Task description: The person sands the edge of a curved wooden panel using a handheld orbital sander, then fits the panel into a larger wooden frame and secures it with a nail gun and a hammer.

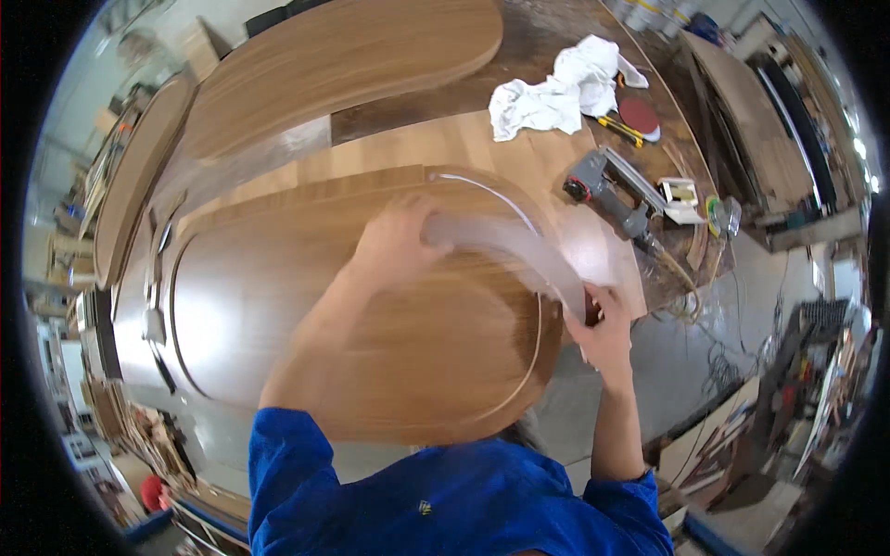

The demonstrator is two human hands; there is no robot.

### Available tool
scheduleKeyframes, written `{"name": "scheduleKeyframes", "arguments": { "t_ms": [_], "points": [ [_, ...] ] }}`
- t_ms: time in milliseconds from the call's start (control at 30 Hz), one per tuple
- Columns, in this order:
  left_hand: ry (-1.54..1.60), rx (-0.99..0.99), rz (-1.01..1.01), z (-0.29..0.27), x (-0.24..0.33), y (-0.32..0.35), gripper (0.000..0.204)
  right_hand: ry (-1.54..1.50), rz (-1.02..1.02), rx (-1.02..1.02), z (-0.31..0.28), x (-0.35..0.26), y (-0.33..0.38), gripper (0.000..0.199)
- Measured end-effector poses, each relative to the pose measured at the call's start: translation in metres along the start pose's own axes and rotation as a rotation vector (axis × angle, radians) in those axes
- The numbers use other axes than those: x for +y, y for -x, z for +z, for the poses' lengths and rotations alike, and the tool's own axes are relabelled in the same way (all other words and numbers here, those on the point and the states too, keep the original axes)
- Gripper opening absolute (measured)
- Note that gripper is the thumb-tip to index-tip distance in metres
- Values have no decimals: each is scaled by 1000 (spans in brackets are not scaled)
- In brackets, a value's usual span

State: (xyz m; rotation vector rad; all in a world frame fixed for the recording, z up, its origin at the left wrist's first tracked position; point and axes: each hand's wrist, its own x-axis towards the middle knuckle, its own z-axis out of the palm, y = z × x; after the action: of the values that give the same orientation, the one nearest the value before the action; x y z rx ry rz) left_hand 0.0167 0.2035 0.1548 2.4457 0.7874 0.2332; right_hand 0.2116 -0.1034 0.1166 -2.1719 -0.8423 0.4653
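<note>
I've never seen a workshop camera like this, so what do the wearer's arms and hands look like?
Blue short sleeves match the shirt, which bears a small yellowish mark. The left hand, blurred, and right hand appear gloveless; no cables show on them.

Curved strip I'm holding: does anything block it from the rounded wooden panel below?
Nothing visible stands between the curved strip and the rounded wooden panel, though the strip is blurred. The nail gun and white cloth lie beyond the panel's edge.
</note>
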Motion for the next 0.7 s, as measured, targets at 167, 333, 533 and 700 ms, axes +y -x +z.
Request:
{"name": "scheduleKeyframes", "arguments": {
  "t_ms": [167, 333, 533, 700],
  "points": [
    [-72, -53, 128, 35, -82, -122, 52, 194, 12, 199, 54, -19, -71, 50],
    [-30, -107, 84, 65, -125, -148, 54, 205, 0, 182, 88, 5, -105, 50],
    [-24, -197, 63, 62, -151, -146, 55, 160, 2, 190, 112, 25, -104, 55],
    [-8, -158, 103, 59, -153, -144, 52, 212, -24, 203, 106, 17, -90, 58]
  ]
}}
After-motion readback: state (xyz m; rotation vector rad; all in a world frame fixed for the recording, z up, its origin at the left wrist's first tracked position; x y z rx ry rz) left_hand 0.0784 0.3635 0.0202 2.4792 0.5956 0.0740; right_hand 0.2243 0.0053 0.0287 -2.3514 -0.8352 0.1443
